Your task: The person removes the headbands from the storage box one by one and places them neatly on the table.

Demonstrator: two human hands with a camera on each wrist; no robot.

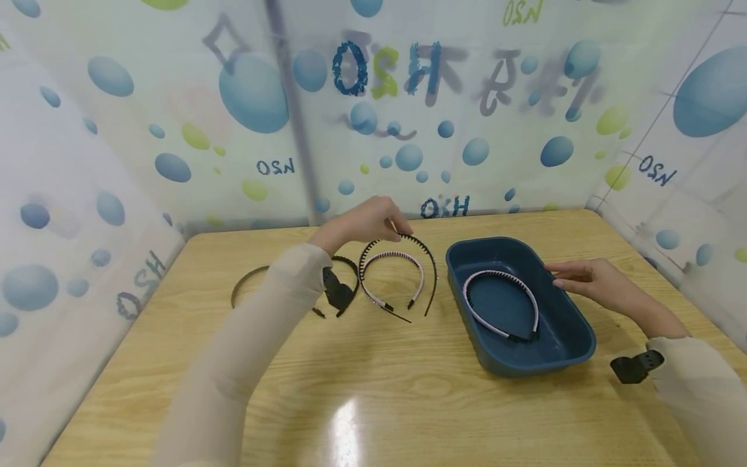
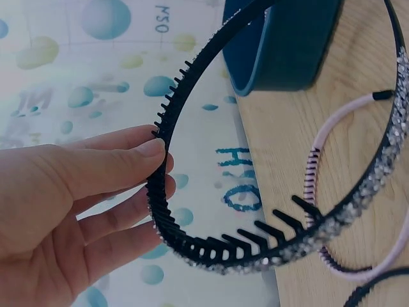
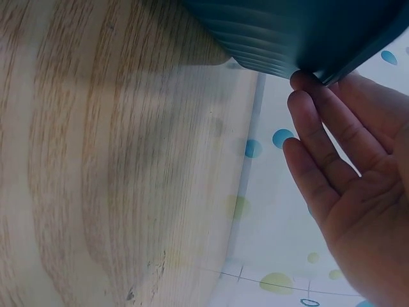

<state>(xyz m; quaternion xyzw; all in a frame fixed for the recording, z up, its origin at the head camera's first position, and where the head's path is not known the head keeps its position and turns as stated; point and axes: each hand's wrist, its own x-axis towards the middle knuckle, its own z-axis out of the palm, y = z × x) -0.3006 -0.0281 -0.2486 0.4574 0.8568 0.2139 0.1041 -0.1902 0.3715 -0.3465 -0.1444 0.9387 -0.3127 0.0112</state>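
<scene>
My left hand [image 1: 373, 220] pinches a black toothed headband [image 2: 358, 214], its outer side covered in silvery stones, between thumb and fingers. The band is held up with its ends pointing down, near a pale pink headband [image 1: 421, 279] on the table. My right hand [image 1: 595, 282] holds the right rim of a dark blue plastic basin [image 1: 496, 363], thumb on the inner side and fingers outside. Inside the basin lies a pale headband [image 1: 533, 305] with dark teeth.
Left of the pink one, a black headband [image 1: 354, 269] and a thin dark headband [image 1: 236, 292] lie on the wooden table [image 1: 397, 402], partly hidden by my left forearm. A patterned curtain [image 1: 373, 155] with blue and green dots stands behind the table.
</scene>
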